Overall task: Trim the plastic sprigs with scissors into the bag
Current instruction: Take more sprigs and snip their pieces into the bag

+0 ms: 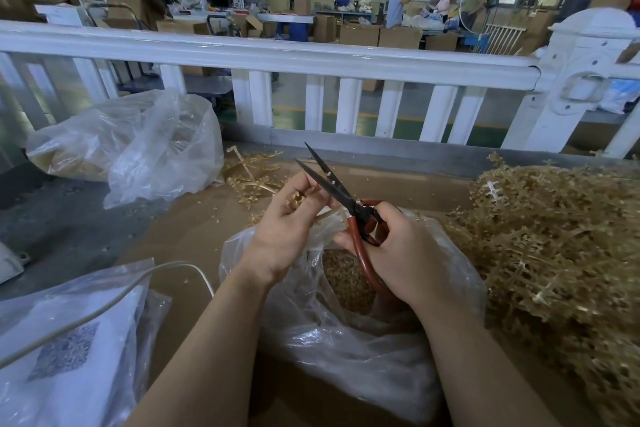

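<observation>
At the far left a flat clear plastic pouch with a printed white sheet inside (69, 340) lies on the brown cardboard-covered surface (194, 232), with a thin white cable (104, 305) curving across it. Behind it a crumpled clear plastic bag of tan trimmings (131, 146) sits near the white railing (263, 55). A few loose tan plastic sprigs (249, 173) lie just beyond the hands.

The left hand (284, 232) is curled, its fingertips pinching one small tan plastic sprig (301, 198) above the open clear plastic bag (346, 322), which holds a layer of cut tan pieces. The black-bladed scissors with red-brown loop handles (349, 204) are gripped by the right hand (405, 253), fingers wrapped through and around the handles. The two blades stand parted, pointing up and left, just beside the left fingertips.

At the right, one large heap of tan plastic sprigs (554, 246) rests on the surface, touching the bag's edge.

Count: two hands, one pair of scissors, three plastic bags or pouches, one heap.
</observation>
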`<move>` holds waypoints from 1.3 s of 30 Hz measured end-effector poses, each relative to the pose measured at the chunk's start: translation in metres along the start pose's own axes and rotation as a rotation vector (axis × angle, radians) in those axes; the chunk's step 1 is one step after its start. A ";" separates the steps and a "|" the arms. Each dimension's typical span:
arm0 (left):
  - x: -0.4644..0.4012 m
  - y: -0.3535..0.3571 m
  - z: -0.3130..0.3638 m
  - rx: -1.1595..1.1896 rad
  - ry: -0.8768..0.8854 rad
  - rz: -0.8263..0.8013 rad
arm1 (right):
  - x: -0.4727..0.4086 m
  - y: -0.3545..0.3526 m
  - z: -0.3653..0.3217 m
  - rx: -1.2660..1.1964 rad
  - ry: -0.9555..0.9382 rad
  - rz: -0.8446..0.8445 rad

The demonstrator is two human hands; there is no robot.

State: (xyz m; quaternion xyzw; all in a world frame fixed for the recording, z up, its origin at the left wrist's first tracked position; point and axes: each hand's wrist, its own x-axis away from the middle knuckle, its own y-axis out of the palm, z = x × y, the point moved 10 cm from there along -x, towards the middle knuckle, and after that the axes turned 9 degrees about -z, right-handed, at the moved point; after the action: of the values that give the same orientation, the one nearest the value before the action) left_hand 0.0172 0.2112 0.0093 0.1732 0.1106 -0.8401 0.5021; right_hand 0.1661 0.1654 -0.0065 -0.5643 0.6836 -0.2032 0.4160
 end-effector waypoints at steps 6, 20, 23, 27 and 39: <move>-0.002 -0.001 -0.001 0.071 -0.002 0.027 | 0.000 -0.001 -0.001 -0.016 0.013 -0.006; 0.000 -0.006 0.001 0.151 0.054 0.069 | 0.001 0.001 0.000 -0.035 0.020 -0.037; 0.000 -0.008 -0.003 0.195 0.034 0.091 | 0.001 0.000 -0.001 -0.036 0.016 -0.032; -0.001 -0.010 -0.008 0.211 0.006 0.110 | 0.001 0.000 -0.002 -0.024 0.011 -0.020; -0.001 -0.013 -0.002 0.079 0.051 0.138 | 0.001 -0.002 -0.003 0.008 -0.024 0.015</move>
State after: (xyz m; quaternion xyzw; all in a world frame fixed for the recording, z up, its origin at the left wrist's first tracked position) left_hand 0.0063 0.2192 0.0077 0.2213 0.0779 -0.8024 0.5487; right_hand 0.1646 0.1633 -0.0031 -0.5599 0.6819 -0.1959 0.4280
